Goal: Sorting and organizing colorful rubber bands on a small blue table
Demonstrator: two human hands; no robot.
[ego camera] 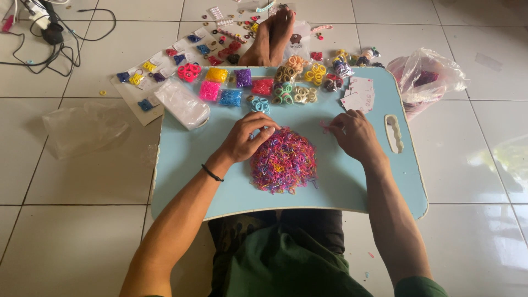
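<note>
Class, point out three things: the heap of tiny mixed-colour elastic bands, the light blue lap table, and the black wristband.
heap of elastic bands (284, 160), head view, middle of the heap.
lap table (187, 165), head view, bare top, left part.
black wristband (212, 173), head view, on the left wrist.

A heap of small elastic bands (284, 160) lies on the lap tray (231, 181), between the two hands. The left hand (247, 137) rests on the heap's upper left edge; the right hand (355, 135) sits on the tray just right of the heap, fingertips touching what seems to be a few loose bands. Beyond the left hand, along the tray's far edge, lie small packets of bands (234, 88), with a clear bag (181, 103) to their left. Beyond the right hand lie rings of bands (297, 82) and a stack of cards (358, 93). Right of the right hand is the tray's handle slot (394, 133). Off the tray, on the floor further right, sits a plastic bag (426, 77).
</note>
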